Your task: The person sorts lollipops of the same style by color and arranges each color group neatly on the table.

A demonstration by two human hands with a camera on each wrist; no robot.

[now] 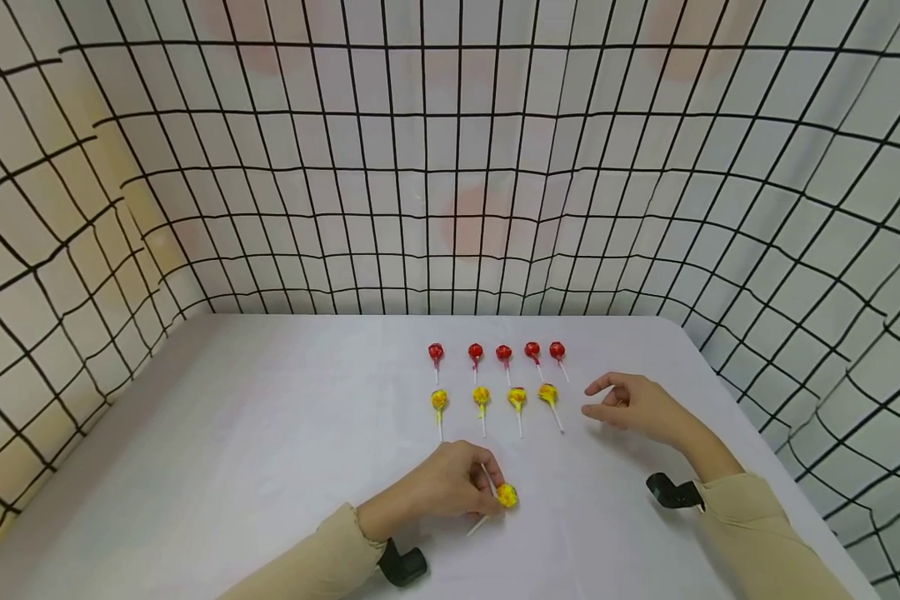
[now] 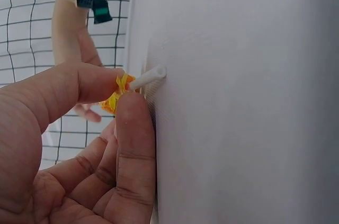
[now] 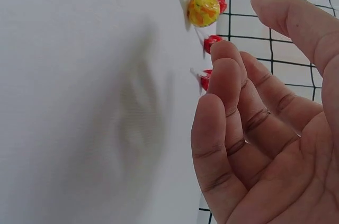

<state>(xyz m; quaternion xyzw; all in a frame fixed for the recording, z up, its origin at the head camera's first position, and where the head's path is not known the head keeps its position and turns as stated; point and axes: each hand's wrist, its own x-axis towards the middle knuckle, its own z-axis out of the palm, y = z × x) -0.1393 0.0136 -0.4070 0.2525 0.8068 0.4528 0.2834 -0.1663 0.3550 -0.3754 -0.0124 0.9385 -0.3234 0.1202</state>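
Observation:
My left hand (image 1: 453,479) pinches a yellow-wrapped lollipop (image 1: 506,496) between thumb and fingers, low over the front middle of the table. In the left wrist view the lollipop's white stick (image 2: 148,78) juts out past the fingertips, close to the white surface. To the right, my right hand (image 1: 641,408) hovers with nothing in its grasp, thumb and fingers apart. Nearest to it is the rightmost yellow lollipop (image 1: 547,394) of a row of several. Behind them lies a row of several red lollipops (image 1: 503,353), sticks toward me.
A white table (image 1: 285,400) carries everything. Black wire grid panels (image 1: 457,167) stand along its back and both sides, with pale sheeting behind them. A black wrist device (image 1: 402,565) sits under the left sleeve, another (image 1: 673,492) by the right sleeve.

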